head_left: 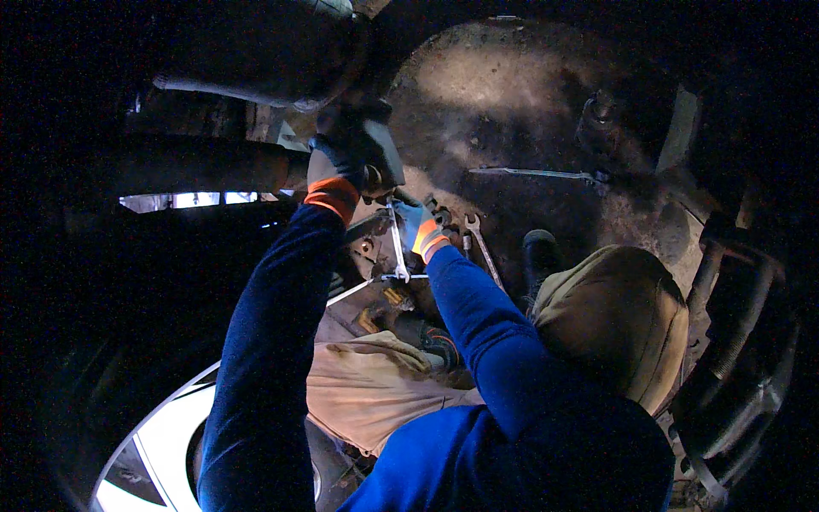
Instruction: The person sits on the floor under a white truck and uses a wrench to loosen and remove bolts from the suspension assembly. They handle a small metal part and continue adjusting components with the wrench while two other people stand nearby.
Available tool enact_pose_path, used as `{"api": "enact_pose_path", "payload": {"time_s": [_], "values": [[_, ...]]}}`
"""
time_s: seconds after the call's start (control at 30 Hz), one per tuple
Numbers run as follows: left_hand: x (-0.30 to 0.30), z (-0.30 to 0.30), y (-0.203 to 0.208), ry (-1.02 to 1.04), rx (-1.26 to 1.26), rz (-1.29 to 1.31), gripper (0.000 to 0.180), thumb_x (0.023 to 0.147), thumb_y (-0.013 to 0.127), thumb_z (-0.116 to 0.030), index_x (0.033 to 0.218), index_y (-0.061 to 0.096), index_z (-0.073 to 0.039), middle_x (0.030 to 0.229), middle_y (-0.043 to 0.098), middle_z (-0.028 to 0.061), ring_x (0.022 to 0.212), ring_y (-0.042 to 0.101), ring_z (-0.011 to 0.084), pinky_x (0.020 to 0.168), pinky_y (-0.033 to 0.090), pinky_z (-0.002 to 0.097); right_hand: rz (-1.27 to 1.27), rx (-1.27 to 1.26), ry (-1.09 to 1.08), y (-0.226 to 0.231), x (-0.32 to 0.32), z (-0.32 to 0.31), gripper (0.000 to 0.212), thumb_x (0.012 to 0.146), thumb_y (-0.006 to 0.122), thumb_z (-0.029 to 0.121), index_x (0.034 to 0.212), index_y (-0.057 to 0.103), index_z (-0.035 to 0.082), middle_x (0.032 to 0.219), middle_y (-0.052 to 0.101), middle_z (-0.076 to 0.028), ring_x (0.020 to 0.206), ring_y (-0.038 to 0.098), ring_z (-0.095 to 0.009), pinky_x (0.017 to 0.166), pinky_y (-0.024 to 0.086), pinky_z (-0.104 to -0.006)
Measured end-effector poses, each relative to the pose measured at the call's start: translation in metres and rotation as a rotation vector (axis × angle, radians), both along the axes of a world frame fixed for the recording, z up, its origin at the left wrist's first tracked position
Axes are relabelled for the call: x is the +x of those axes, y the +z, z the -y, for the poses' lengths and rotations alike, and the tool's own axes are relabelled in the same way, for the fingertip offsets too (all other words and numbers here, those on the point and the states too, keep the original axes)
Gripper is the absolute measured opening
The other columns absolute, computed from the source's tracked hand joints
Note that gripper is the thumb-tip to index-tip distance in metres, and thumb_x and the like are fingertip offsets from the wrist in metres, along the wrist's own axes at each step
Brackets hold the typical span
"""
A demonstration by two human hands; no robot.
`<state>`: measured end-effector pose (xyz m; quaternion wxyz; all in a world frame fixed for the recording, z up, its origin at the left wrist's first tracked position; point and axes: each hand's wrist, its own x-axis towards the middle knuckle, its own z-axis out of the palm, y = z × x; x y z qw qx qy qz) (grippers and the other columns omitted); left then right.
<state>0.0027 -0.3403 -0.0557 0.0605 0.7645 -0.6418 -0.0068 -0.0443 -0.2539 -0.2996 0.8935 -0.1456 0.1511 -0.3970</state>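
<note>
Beneath dark vehicle parts, my left hand [334,181], in a dark glove with an orange cuff, reaches up against a dark metal part [381,147]. Its fingers are mostly lost in shadow, so their grip cannot be made out. My right hand [416,225], in a blue glove with an orange cuff, is closed near the upper end of a silver wrench [397,247]. The wrench hangs down from the fingers, its open jaw lowest. Its upper end lies close under the metal part, but contact there cannot be told.
A second wrench [483,243] lies on the dirty floor right of my right hand. Farther off is a long thin metal tool [537,173]. A thick dark shaft [213,164] runs in from the left. My bent knee [610,316] in tan trousers and a ribbed dark part [734,341] stand at right.
</note>
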Motion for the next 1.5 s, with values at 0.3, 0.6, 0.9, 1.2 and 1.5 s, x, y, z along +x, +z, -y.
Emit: {"api": "enact_pose_path", "payload": {"time_s": [0.3, 0.6, 0.9, 1.2, 1.5], "values": [[0.030, -0.007, -0.014, -0.120, 0.003, 0.084, 0.039, 0.082, 0.048, -0.020, 0.118, 0.052, -0.006, 0.116, 0.057, 0.0139, 0.103, 0.054, 0.0301, 0.089, 0.041, 0.0364, -0.232, -0.326, -0.057, 0.045, -0.024, -0.004, 0.029, 0.079, 0.057, 0.005, 0.108, 0.060, 0.006, 0.097, 0.064, -0.010, 0.083, 0.061, -0.023, 0.071, 0.047, -0.0288], [0.000, 0.011, -0.006, -0.222, -0.133, 0.039, 0.022, 0.084, 0.049, -0.018, 0.103, 0.054, -0.010, 0.099, 0.058, 0.0110, 0.091, 0.054, 0.0282, 0.078, 0.043, 0.0339, -0.435, -0.396, -0.101, -0.053, 0.026, -0.023, 0.028, 0.083, 0.051, 0.007, 0.109, 0.060, 0.006, 0.107, 0.062, -0.013, 0.098, 0.059, -0.027, 0.081, 0.047, -0.0332], [0.010, 0.007, -0.014, -0.315, -0.190, 0.168, 0.024, 0.088, 0.046, -0.023, 0.105, 0.055, -0.009, 0.099, 0.060, 0.0095, 0.089, 0.054, 0.0265, 0.075, 0.043, 0.0329, -0.320, -0.121, 0.115, -0.011, -0.001, -0.007, 0.028, 0.084, 0.058, 0.017, 0.111, 0.060, 0.010, 0.086, 0.059, 0.005, 0.070, 0.048, -0.008, 0.061, 0.040, -0.0256], [0.044, -0.025, -0.006, 0.093, 0.007, 0.118, 0.030, 0.082, 0.050, -0.020, 0.108, 0.056, -0.006, 0.102, 0.061, 0.0140, 0.091, 0.057, 0.0322, 0.078, 0.045, 0.0367, -0.290, -0.342, 0.349, 0.024, -0.009, 0.015, 0.033, 0.084, 0.056, 0.016, 0.117, 0.057, 0.010, 0.094, 0.062, -0.001, 0.076, 0.059, -0.014, 0.062, 0.048, -0.0279], [-0.001, 0.003, -0.003, -0.023, -0.117, -0.144, 0.024, 0.084, 0.048, -0.022, 0.102, 0.057, -0.010, 0.096, 0.061, 0.0142, 0.089, 0.055, 0.0328, 0.077, 0.044, 0.0367, -0.495, -0.826, 0.274, -0.095, -0.002, 0.073, 0.030, 0.086, 0.053, 0.019, 0.113, 0.060, 0.007, 0.092, 0.065, -0.002, 0.076, 0.056, -0.010, 0.063, 0.044, -0.0248]]}}
